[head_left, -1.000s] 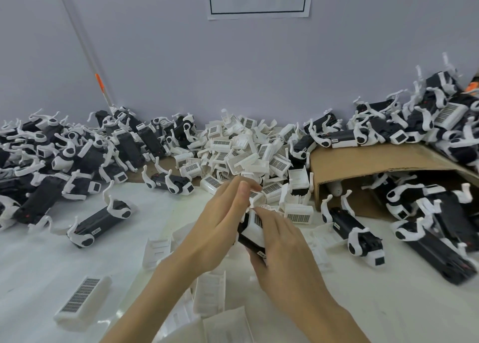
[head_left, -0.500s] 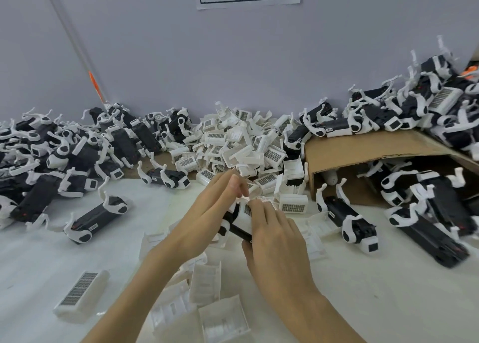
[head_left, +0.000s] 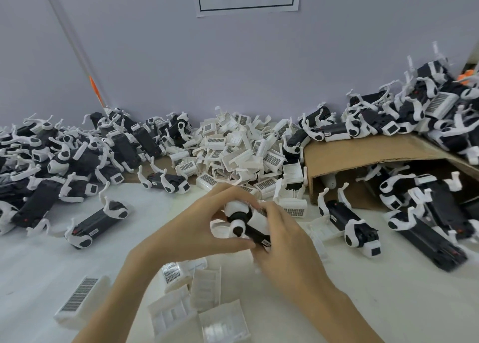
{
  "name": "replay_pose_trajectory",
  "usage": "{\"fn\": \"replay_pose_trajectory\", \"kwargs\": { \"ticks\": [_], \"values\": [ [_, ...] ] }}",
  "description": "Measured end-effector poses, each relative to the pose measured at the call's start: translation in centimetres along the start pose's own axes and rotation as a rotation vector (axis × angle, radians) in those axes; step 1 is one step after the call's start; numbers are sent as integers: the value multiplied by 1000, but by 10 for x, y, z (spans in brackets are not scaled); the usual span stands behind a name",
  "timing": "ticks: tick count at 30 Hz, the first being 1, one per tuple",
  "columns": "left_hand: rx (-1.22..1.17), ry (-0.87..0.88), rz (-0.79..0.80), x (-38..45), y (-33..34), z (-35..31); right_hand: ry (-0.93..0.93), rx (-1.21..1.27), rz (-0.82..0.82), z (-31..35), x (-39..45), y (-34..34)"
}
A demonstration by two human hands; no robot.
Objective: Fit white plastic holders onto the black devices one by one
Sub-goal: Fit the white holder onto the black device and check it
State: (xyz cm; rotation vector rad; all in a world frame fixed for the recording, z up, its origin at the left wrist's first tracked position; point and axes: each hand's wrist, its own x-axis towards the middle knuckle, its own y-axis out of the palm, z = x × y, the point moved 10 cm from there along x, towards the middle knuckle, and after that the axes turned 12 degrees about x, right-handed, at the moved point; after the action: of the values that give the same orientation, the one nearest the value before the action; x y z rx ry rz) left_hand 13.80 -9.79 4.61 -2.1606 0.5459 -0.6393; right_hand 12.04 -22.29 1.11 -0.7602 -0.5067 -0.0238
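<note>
Both hands grasp one black device [head_left: 255,235] — left hand [head_left: 191,228] at 9 o'clock, right hand [head_left: 282,241] at 3. Judgement: square the white holder [head_left: 255,219] before pressing — avoid forcing.

Between the left hand [head_left: 191,228] and right hand [head_left: 282,241] sits a black oblong device with white plastic clips [head_left: 246,226]. Beyond the hands lies a heap of white plastic barcode-labelled holders [head_left: 233,151]. An open brown cardboard box [head_left: 363,153] lies to their right, a pile of black clipped devices [head_left: 64,156] to their left, and loose white ribbed plastic trays [head_left: 204,288] nearer the person.
</note>
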Motion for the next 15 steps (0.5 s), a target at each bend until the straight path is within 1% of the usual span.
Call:
{"fn": "replay_pose_trajectory", "kwargs": {
  "ticks": [3,8,10,15],
  "values": [
    [98,47,-64,4,4,-11,11,30,-27,-8,-1,-5],
    [80,45,-186,6,6,-18,13,15,-64,-12,4,-8],
    [61,31,-198,6,3,-14,-12,19,-65,-8,4,-6],
    [31,41,-165,5,0,-8,-93,-14,-50,5,3,-5]
  ]
}}
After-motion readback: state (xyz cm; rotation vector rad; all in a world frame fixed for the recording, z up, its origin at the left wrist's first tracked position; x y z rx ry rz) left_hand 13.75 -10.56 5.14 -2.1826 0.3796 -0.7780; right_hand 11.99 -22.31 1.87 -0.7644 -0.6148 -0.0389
